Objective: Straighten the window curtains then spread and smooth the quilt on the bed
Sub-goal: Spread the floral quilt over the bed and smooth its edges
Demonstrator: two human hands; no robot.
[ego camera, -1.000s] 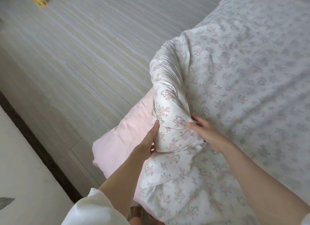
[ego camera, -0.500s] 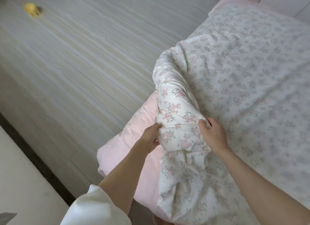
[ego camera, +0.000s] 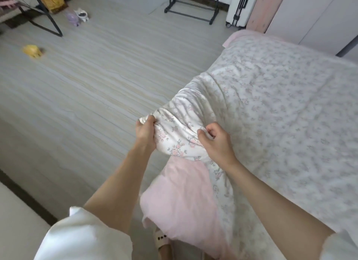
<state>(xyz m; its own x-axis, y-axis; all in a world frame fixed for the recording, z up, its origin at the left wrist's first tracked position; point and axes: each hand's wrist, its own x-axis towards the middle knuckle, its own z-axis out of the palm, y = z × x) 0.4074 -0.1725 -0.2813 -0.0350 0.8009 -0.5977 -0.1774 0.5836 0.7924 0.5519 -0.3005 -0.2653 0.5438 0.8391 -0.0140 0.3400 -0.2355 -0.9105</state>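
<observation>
A white quilt (ego camera: 280, 104) with a small floral print covers the bed on the right. Its near left corner is bunched into a thick fold lifted off the mattress. My left hand (ego camera: 146, 132) grips the outer tip of that fold. My right hand (ego camera: 217, 141) clutches the fold about a hand's width to the right. Below the lifted corner the pink bed sheet (ego camera: 184, 197) hangs over the bed's corner. No curtains are in view.
Grey striped floor (ego camera: 87, 89) spreads to the left. A yellow object (ego camera: 32, 50) lies on it far left, two small pet bowls (ego camera: 77, 17) farther back. A black rack base (ego camera: 191, 13) stands at the back, a white wardrobe (ego camera: 313, 13) beyond the bed. My slippered foot (ego camera: 162, 242) is by the bed corner.
Both hands have lifted the bunched quilt corner up and outward to the left, exposing more pink sheet. The view has tilted up, showing more of the room.
</observation>
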